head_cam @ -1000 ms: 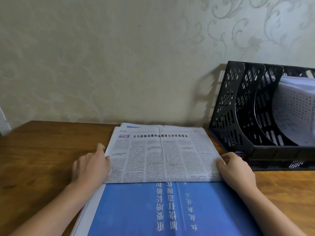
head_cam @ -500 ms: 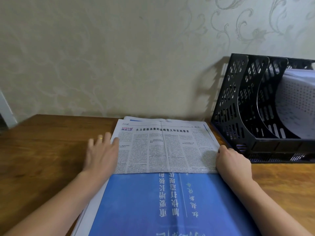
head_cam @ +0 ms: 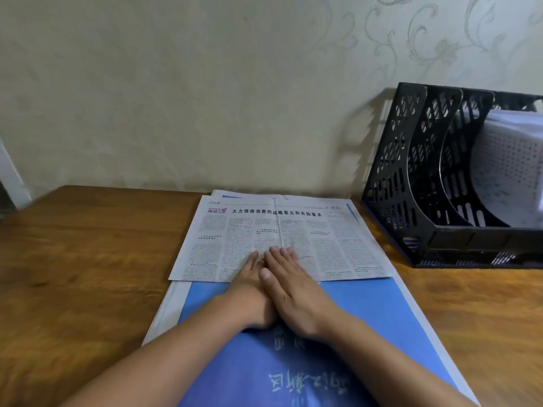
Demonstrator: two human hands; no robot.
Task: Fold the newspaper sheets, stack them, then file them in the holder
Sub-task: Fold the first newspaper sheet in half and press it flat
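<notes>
Now both hands sit at the middle of the folded newspaper sheet (head_cam: 279, 239), moved in from its left and right edges where they were a second ago. Right hand (head_cam: 291, 286) lies flat, fingers straight and together, overlapping the left hand (head_cam: 249, 289), also flat and gripping nothing. They press across the fold line where the text page meets the blue page (head_cam: 293, 362). Sheet lies on the wooden table (head_cam: 88, 274), near the wall. Black file holder (head_cam: 426, 186) stands right of it, apart, with white paper (head_cam: 511, 171) in one slot.
</notes>
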